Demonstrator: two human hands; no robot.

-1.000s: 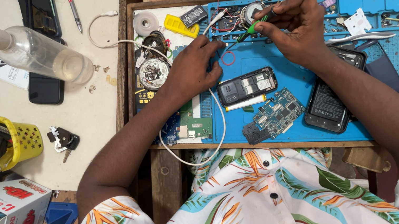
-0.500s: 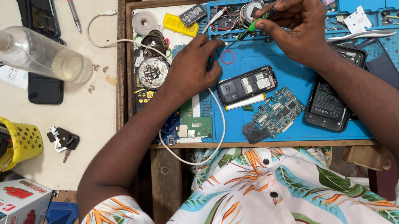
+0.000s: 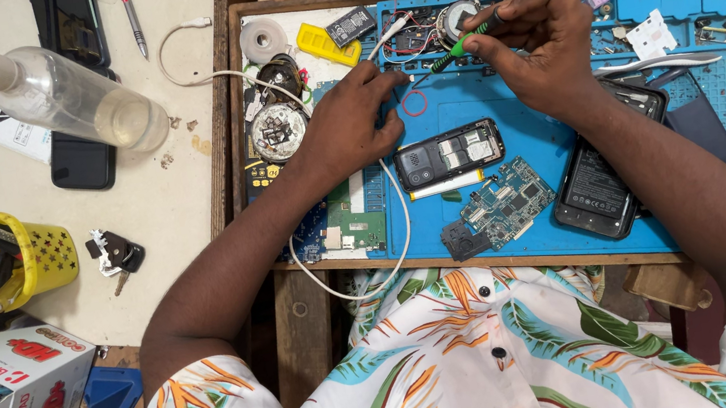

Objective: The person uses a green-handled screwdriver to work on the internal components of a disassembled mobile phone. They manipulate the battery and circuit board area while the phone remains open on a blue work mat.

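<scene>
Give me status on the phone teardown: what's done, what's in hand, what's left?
Done: keypad phone lies opened, with a loose circuit board beside it on the blue mat. In hand: right hand holds a green-handled tool at the mat's top; left hand braces beside it. Left: both remain apart, as does the black smartphone.

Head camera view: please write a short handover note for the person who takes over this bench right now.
Right hand: holds a green-handled screwdriver, tip pointing left toward the left hand's fingertips.
Left hand: flat on the blue mat, fingertips near the tip and a white cable.
On the mat: small opened phone with back off, bare circuit board below it, larger black phone to the right.
Done: phone cover off, board out.
Left: what the tip touches is too small to tell; nothing is reassembled.
</scene>
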